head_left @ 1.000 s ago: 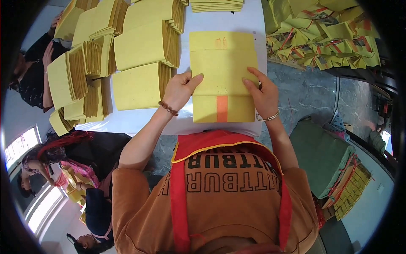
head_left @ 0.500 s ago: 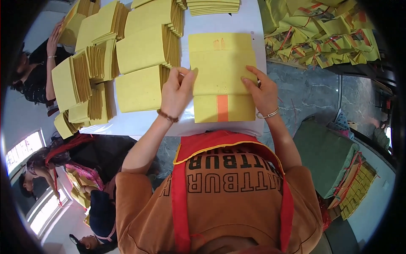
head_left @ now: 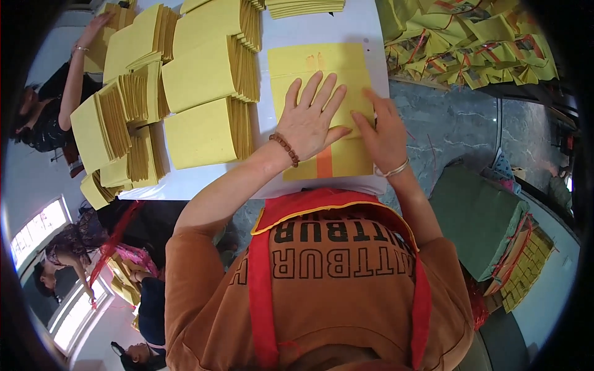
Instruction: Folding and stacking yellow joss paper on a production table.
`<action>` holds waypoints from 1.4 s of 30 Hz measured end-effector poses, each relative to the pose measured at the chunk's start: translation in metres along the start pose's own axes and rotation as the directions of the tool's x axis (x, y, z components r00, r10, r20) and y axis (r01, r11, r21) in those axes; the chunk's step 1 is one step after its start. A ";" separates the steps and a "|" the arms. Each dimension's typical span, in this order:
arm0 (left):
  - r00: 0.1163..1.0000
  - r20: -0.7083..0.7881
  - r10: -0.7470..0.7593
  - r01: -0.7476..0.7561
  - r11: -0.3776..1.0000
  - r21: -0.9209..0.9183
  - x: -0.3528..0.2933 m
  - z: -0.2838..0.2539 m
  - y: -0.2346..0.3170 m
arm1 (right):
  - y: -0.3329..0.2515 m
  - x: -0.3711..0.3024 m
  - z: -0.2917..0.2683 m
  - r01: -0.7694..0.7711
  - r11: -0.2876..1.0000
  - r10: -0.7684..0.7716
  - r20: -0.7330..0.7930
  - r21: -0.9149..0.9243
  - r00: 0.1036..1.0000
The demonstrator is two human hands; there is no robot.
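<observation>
A yellow paper sheet (head_left: 349, 65) with faint orange marks near its far end lies in front of me on the white-covered table (head_left: 185, 185). Its near part is folded over as a flap carrying an orange strip (head_left: 324, 162). My left hand (head_left: 309, 120) rests flat across the middle of the paper, fingers spread, hiding part of the fold. At the paper's right edge is my right hand (head_left: 388, 139), thumb and fingers apart, touching the edge; its outer fingers are partly hidden.
Stacks of folded yellow paper (head_left: 201, 133) fill the table's left side, and another stack (head_left: 306, 7) lies at the far edge. Bundled yellow papers (head_left: 470, 52) with red ties are at the far right. A green-covered block (head_left: 473, 222) stands right. Other people work at the left.
My left hand has moved right from the paper's left edge and now lies flat on top of it. My right hand stays by the right edge, its fingers slightly higher.
</observation>
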State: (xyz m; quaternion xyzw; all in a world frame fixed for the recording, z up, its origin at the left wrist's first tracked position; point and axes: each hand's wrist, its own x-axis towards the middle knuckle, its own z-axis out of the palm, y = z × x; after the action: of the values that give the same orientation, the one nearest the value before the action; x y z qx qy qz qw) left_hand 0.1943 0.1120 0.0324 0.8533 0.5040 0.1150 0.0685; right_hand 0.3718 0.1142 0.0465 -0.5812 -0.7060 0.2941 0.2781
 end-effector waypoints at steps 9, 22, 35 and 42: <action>0.999 0.036 0.021 -0.021 1.000 -0.010 0.001 0.004 -0.009 | -0.009 0.027 0.035 0.471 0.854 -0.443 0.168 -0.219 0.881; 0.992 -0.114 -0.059 0.018 0.943 -0.331 -0.027 -0.025 -0.028 | -0.009 0.021 0.049 0.457 0.760 -0.442 0.147 -0.462 0.885; 0.981 -0.063 0.185 -0.177 0.978 0.114 -0.028 -0.030 -0.021 | 0.031 0.027 -0.010 -0.031 0.600 0.121 -0.052 0.800 0.991; 0.928 -0.113 0.355 -0.293 0.884 0.365 -0.018 -0.009 0.003 | 0.054 0.000 -0.033 -0.220 0.644 0.259 0.061 0.733 0.964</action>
State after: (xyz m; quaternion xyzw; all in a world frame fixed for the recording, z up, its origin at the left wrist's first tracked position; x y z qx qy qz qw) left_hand 0.1855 0.0946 0.0393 0.9109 0.3700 0.1106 -0.1455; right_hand 0.4314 0.1251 0.0283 -0.5158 -0.4382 0.5719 0.4636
